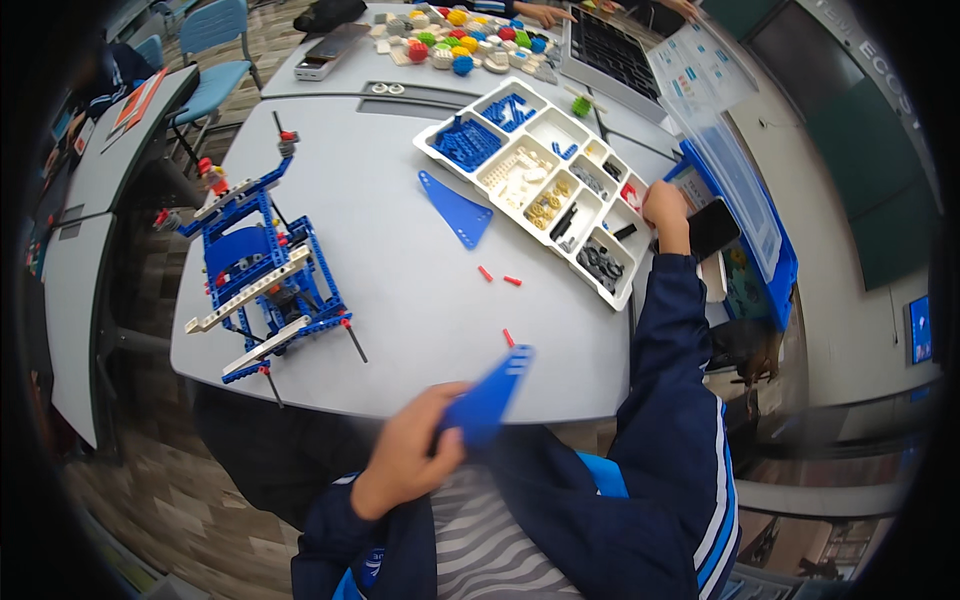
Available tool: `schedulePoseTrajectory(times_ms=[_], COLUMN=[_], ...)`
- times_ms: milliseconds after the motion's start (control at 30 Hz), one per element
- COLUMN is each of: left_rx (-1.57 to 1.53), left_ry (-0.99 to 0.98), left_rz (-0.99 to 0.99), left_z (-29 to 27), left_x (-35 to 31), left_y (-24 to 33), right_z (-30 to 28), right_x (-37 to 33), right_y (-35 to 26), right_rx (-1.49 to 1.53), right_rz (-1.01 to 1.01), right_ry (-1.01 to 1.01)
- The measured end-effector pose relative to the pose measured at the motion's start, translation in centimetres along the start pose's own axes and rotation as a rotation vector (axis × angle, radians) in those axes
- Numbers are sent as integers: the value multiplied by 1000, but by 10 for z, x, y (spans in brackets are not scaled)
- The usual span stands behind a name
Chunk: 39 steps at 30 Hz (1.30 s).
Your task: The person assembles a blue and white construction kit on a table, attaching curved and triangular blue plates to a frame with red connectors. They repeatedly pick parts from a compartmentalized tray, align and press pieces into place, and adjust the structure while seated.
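My left hand (415, 455) grips a blue triangular panel (490, 405) by its wide end, just over the table's near edge. The panel is slightly blurred, with holes at its narrow tip. My right hand (665, 212) is at the right rim of a white sorting tray (530, 212), beside the compartment with red pieces (630, 195). Its fingers are bent down and mostly hidden, so what they touch cannot be made out. A second blue triangular panel (457, 210) lies left of the tray. Red pins (512, 282) lie loose between the two panels.
A blue and white beam-built model (265, 270) stands on the table's left. Right of the tray are a black phone (712, 228) and a blue bin (785, 285) with a clear lid. Colourful bricks (465, 42) cover the far table, near another person's hand (543, 14).
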<state>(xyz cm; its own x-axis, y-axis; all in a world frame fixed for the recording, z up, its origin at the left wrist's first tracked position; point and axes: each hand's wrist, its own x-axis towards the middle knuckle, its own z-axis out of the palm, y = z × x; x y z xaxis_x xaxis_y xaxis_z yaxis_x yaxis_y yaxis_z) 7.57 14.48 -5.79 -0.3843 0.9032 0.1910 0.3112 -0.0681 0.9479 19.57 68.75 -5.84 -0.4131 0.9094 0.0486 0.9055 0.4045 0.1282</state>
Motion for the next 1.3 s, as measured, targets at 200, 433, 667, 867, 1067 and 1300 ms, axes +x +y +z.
schedulePoseTrajectory(times_ms=[200, 433, 667, 867, 1067, 1300], left_rx=[186, 164, 180, 148, -62, 333], left_ry=[-34, 30, 56, 66, 181, 540], left_rz=[209, 223, 228, 199, 75, -23], left_z=[48, 56, 55, 53, 53, 46], left_x=[62, 71, 69, 69, 62, 59], left_y=[-24, -43, -40, -36, -34, -52], right_z=[-8, 2, 12, 16, 20, 18], right_x=[-5, -17, -25, -31, -28, -27], right_y=[-3, 0, 5, 13, 6, 9], right_rx=[23, 43, 122, 292, 340, 290], right_rz=[14, -51, -24, -32, 76, -36], right_ry=[-62, 123, 207, 229, 279, 260])
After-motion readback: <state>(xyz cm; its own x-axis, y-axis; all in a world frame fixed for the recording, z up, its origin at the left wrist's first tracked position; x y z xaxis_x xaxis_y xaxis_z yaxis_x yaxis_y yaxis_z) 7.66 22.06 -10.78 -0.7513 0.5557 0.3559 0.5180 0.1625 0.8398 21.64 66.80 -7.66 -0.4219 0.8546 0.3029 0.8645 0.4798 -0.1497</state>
